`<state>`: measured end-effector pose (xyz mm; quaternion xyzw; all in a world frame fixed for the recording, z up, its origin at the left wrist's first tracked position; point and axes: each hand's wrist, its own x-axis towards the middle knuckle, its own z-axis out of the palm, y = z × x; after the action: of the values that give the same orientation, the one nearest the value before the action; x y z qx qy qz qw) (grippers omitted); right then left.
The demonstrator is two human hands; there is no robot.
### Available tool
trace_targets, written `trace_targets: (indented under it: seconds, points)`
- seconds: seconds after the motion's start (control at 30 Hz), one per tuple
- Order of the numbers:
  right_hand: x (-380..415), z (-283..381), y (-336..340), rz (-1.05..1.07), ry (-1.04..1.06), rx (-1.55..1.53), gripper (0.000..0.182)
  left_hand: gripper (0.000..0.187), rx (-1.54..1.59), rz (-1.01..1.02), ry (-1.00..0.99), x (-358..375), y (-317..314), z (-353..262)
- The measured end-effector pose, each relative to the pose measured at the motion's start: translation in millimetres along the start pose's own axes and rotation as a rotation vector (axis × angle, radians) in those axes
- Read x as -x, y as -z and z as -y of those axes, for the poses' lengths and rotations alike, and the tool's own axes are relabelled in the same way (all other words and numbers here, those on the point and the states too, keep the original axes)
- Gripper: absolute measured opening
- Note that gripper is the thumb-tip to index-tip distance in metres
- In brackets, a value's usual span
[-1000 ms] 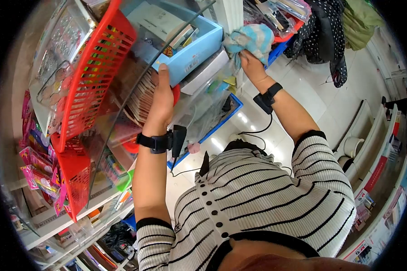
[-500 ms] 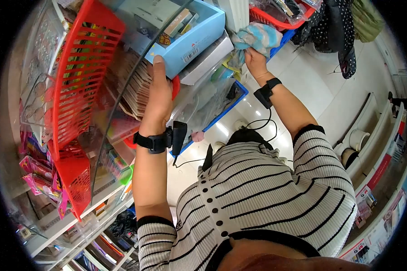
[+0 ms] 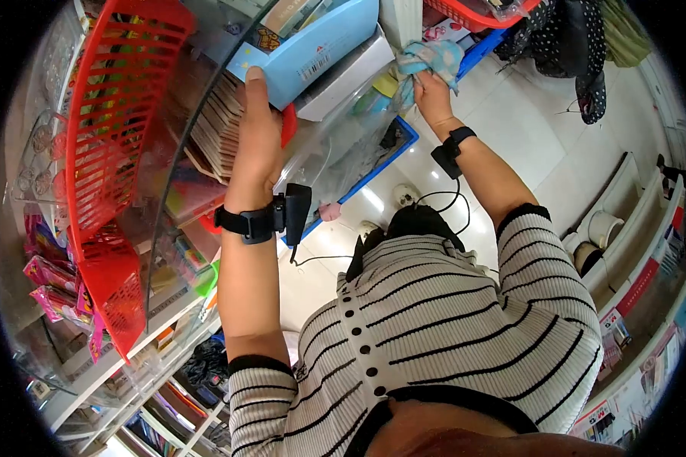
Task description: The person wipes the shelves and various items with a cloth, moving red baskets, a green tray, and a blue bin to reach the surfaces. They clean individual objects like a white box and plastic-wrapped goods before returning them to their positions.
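Observation:
My left hand (image 3: 257, 145) is at the near corner of a light blue cardboard box (image 3: 324, 53), its thumb against the box's side. Its other fingers are hidden below the box. A white box (image 3: 351, 76) lies directly under the blue one, and a bit of red plastic (image 3: 288, 126) shows beside my palm. Brown-edged cards or boards (image 3: 215, 129) stand stacked left of that hand. In my right hand (image 3: 434, 99), closed, is a crumpled blue and white cloth (image 3: 431, 59), held by the boxes' right end, near a white post (image 3: 400, 27).
A red slatted basket (image 3: 118, 129) stands at the left, with pink packets (image 3: 61, 289) beside it. A glass edge (image 3: 194, 122) runs past my left hand. Below the boxes is a blue-rimmed tray (image 3: 381, 167). Another red basket (image 3: 476, 17) is at the top; shelves (image 3: 633, 305) line the right.
The boxes and both hands sit a little higher in view, with the surroundings shifted left. The cloth is more bunched up around my right hand, and its loose end has changed shape.

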<state>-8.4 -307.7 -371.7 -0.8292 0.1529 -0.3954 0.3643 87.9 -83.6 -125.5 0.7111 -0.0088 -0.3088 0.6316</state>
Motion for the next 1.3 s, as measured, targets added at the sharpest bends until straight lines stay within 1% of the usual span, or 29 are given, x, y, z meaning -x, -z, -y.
trace_targets:
  seconds: [0.07,0.1,0.13,0.2,0.23,0.27,0.3,0.33,0.37,0.4,0.47,0.5,0.53,0.57,0.6,0.63,0.67,0.73,0.8,0.83,0.87,0.93,1.0,1.03,1.07,1.13,1.2,1.27,1.3]
  points:
    - [14,-5,3,0.291,-0.14,0.11,0.023,0.064,0.06,-0.015,-0.009,2,-4,-1]
    - [28,-25,-5,0.31,0.062,0.173,0.034,0.064,0.064,-0.009,-0.008,3,-5,-1]
    - [38,-23,-1,0.31,0.061,0.18,0.034,0.064,0.069,-0.022,-0.04,4,-7,-1]
    - [68,-14,10,0.345,0.131,0.189,0.043,0.063,0.081,-0.032,-0.074,4,-7,2]
    - [85,-16,14,0.43,-0.022,0.168,0.047,0.056,0.131,-0.04,-0.115,3,-5,3]
    - [99,-20,18,0.435,-0.019,0.17,0.047,0.05,0.182,-0.051,-0.155,4,-3,6]
    - [109,-18,24,0.441,-0.137,0.14,0.047,0.05,0.185,-0.052,-0.153,10,-1,7]
    - [118,-18,29,0.443,-0.257,0.11,0.048,0.048,0.094,-0.049,-0.278,18,3,10]
    - [123,-21,38,0.425,-0.257,0.069,0.048,0.047,0.002,-0.041,-0.405,27,6,12]
    - [120,-15,45,0.423,-0.257,0.076,0.048,0.047,0.007,-0.036,-0.406,38,2,17]
    - [108,2,61,0.319,-0.416,-0.011,0.044,0.051,-0.052,-0.321,-0.663,66,-16,34]
    - [99,11,66,0.243,-0.45,-0.063,0.043,0.061,-0.078,-0.303,-0.786,75,-18,53]
    - [89,19,69,0.238,-0.443,-0.051,0.043,0.06,-0.151,-0.266,-0.842,82,-18,78]
    - [77,26,69,0.165,-0.368,-0.056,0.042,0.058,-0.225,-0.232,-0.896,88,-16,109]
    - [62,33,68,0.092,-0.292,-0.065,0.041,0.051,-0.346,-0.191,-0.874,92,-9,145]
    - [44,38,65,0.03,-0.154,-0.023,0.041,0.041,-0.524,-0.138,-0.809,102,-8,167]
    - [24,44,61,-0.02,-0.019,0.015,0.041,0.037,-0.407,-0.038,-0.765,106,-7,197]
    - [-18,50,44,-0.22,0.246,0.15,0.036,0.033,-0.348,0.051,-0.525,121,-2,261]
    - [-42,33,17,-0.208,0.264,0.216,0.033,0.032,-0.287,0.071,-0.322,142,6,324]
    - [-37,38,2,-0.341,0.169,0.257,0.022,0.03,-0.279,0.057,-0.261,156,9,346]
    - [-41,4,-10,-0.367,0.324,0.318,0.03,0.029,-0.271,0.043,-0.202,170,11,368]
    - [-36,4,-11,-0.326,0.363,0.243,0.027,0.026,-0.266,-0.058,-0.177,193,10,405]
    - [-34,-14,-15,-0.38,0.414,0.39,0.026,0.024,-0.139,-0.074,0.075,208,8,425]
    - [-33,-23,-15,-0.344,0.405,0.41,0.026,0.027,-0.13,-0.104,0.035,209,6,440]
    - [-30,-27,-18,-0.36,0.454,0.274,0.027,0.027,-0.125,-0.167,0.05,206,3,447]
    - [-24,-33,-21,-0.309,0.5,0.337,0.032,0.03,-0.194,-0.193,-0.015,186,1,463]
    - [-17,-42,-24,-0.276,0.575,0.331,0.032,0.032,-0.216,-0.266,0.003,154,3,473]
    - [-19,-55,-22,-0.272,0.591,0.331,0.031,0.035,-0.33,-0.31,-0.104,126,9,474]
    - [-23,-56,-22,-0.27,0.658,0.367,0.03,0.037,-0.396,-0.363,-0.179,111,18,472]
